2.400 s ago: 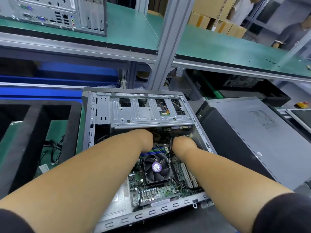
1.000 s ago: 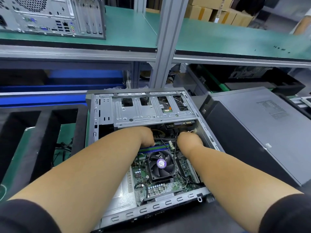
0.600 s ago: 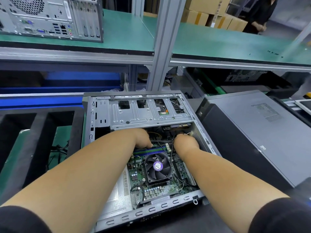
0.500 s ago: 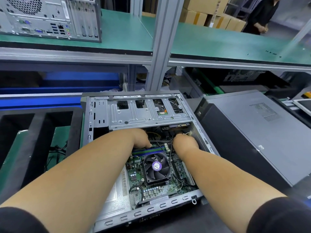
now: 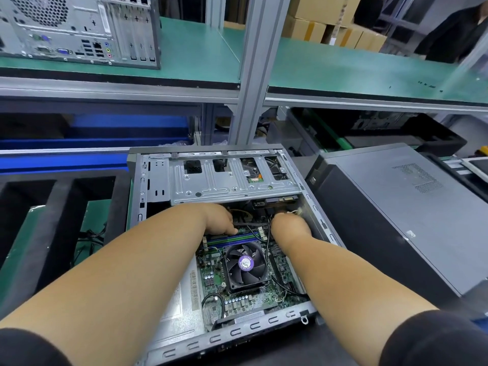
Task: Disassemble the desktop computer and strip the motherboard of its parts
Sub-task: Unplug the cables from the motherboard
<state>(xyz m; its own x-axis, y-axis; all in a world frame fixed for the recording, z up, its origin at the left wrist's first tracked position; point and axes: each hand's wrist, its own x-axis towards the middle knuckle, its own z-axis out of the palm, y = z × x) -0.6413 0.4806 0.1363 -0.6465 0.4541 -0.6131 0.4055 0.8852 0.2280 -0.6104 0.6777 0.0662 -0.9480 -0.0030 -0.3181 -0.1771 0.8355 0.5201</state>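
Green-matted workbench, open desktop case [image 5: 148, 180] lying flat; left hand [image 5: 219, 219] and right hand [image 5: 289, 224] reach among cables [image 5: 250, 223] above the motherboard [image 5: 211, 262]; finger grip hidden; connectors likely want straight, steady pulls

We see little movement inside the open computer case [image 5: 148, 196]: our left hand [image 5: 220, 219] has slid slightly toward the memory slots [image 5: 232, 237], thumb now touching them, while our right hand [image 5: 289, 227] has barely shifted (the camera itself wobbled)
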